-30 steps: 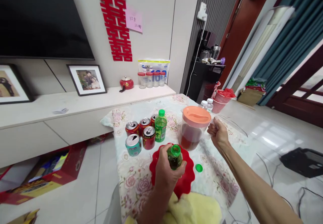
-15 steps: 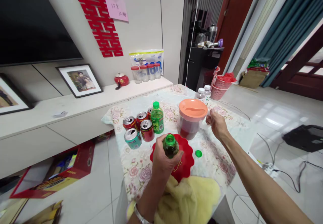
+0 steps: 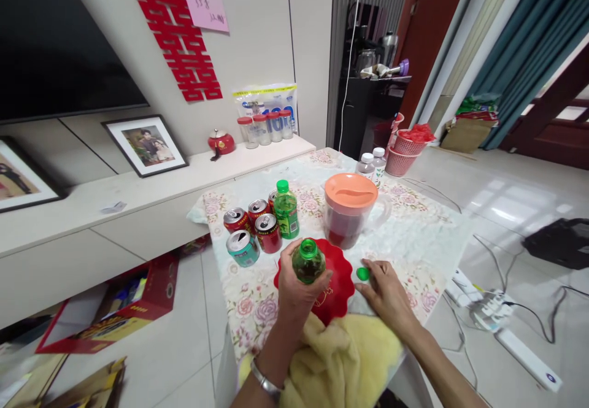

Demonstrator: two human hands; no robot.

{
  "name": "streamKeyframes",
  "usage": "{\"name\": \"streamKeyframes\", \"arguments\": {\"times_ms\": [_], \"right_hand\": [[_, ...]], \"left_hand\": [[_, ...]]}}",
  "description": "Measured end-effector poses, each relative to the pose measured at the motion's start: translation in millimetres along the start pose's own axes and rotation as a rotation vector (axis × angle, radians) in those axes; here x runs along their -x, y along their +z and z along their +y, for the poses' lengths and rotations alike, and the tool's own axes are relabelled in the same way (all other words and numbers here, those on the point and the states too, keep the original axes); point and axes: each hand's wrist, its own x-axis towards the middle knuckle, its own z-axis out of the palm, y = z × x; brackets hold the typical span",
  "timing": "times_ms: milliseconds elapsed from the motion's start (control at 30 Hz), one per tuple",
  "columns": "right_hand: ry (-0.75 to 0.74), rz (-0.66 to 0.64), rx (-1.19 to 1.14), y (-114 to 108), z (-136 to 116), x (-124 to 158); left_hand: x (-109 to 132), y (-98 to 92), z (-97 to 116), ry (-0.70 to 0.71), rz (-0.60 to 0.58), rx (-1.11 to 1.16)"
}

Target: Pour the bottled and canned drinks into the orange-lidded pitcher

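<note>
An uncapped green bottle [image 3: 308,267] is standing roughly upright in the left hand [image 3: 295,294], above a scalloped red plate [image 3: 340,282]; the hand is hiding its base, so whether it is touching the plate cannot be told. The left hand is curling around the bottle's body, fingers on one side and thumb on the other. Just right of the plate, a green cap [image 3: 363,273] is lying on the tabletop [image 3: 414,230], and the right hand [image 3: 385,291] is bending over it, partly open, with thumb and fingertips framing the cap; whether they are touching it is unclear. A yellow cloth [image 3: 345,359] is lying crumpled along the near edge. Beyond the plate, a clear pitcher [image 3: 345,227] is holding dark liquid under an orange lid [image 3: 351,192]. To its left, a capped green bottle [image 3: 288,213] is standing beside clustered red cans [image 3: 268,234] and one teal can [image 3: 242,250]. Two white-capped bottles [image 3: 378,165] are standing behind the pitcher. Farther back, red-lidded jars [image 3: 262,130] are lining a white cabinet [image 3: 138,194].
</note>
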Motion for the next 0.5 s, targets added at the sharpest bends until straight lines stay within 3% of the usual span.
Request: {"name": "streamKeyframes", "arguments": {"times_ms": [300, 500], "right_hand": [[-0.079, 0.041, 0.056, 3, -8, -2], [-0.172, -0.031, -0.104, -13, -62, 2]], "left_hand": [[-2, 3.8, -12, 0.068, 0.025, 0.012], [0, 6.8, -19, 0.078, 0.039, 0.012]]}}
